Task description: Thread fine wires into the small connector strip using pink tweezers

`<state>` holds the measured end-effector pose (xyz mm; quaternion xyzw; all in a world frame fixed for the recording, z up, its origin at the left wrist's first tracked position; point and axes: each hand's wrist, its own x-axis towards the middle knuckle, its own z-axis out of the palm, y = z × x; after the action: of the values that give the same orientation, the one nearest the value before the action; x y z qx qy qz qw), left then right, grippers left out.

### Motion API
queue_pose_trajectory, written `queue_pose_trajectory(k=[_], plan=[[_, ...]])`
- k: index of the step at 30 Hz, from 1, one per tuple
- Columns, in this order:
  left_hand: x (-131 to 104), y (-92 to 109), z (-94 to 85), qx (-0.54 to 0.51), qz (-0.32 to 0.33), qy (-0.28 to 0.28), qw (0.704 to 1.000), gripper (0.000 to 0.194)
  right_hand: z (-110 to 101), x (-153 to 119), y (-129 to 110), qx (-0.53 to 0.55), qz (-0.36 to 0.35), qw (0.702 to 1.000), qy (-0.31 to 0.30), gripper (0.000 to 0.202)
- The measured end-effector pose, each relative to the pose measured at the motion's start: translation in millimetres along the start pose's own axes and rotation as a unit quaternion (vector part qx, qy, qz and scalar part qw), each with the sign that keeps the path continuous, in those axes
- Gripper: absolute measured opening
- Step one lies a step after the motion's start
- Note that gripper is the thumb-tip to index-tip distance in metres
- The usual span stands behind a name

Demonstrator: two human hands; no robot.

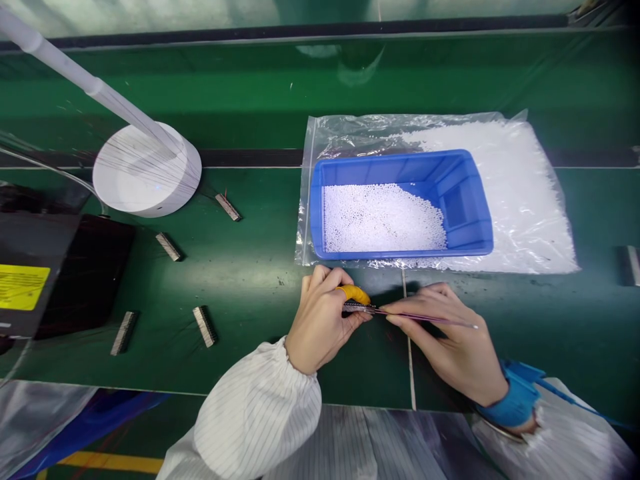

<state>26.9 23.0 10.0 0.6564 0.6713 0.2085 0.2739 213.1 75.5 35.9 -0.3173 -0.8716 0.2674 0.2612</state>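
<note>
Between the fingers of my left hand [323,317] is a small dark strip-shaped part [356,307]; a yellow cover wraps one finger. My right hand [450,337], with a blue band at the wrist, pinches thin reddish tweezers [433,319] whose tip meets the strip's right end. Just beyond both hands sits a blue bin [467,207] partly filled with small white beads [380,220]. It rests on a clear bag [525,200] of white material.
At the left stand a white round lamp base [145,177] with a slanting pole and a black box [60,273] with a yellow label. Several pale strip parts [204,327] lie on the green table [260,347]. Another object [631,265] is at the far right edge.
</note>
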Motion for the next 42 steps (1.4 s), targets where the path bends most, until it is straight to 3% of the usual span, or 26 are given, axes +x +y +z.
queue_pose_trajectory(k=[7, 13, 19, 25, 42], plan=[[-0.7, -2.9, 2.5, -0.013, 0.017, 0.016, 1.0, 0.026, -9.3, -1.0, 3.5, -0.002, 0.017, 0.999, 0.027, 0.026], [-1.3, -5.4, 5.9, -0.026, 0.007, 0.025, 0.999, 0.027, -18.9, -24.5, 2.0, -0.06, 0.122, 0.98, 0.147, 0.023], [-2.3, -6.3, 5.1, -0.01, 0.021, 0.028, 0.999, 0.03, 11.5, -54.6, -18.2, 0.04, 0.181, 0.971, 0.153, 0.03], [-0.5, -3.7, 4.6, -0.015, 0.012, 0.03, 0.999, 0.03, 39.0, -49.0, -30.9, 0.053, 0.213, 0.953, 0.207, 0.02], [0.0, -0.4, 2.3, -0.026, -0.004, 0.022, 0.999, 0.027, 47.8, -43.9, -28.1, 0.075, 0.242, 0.946, 0.204, 0.018]])
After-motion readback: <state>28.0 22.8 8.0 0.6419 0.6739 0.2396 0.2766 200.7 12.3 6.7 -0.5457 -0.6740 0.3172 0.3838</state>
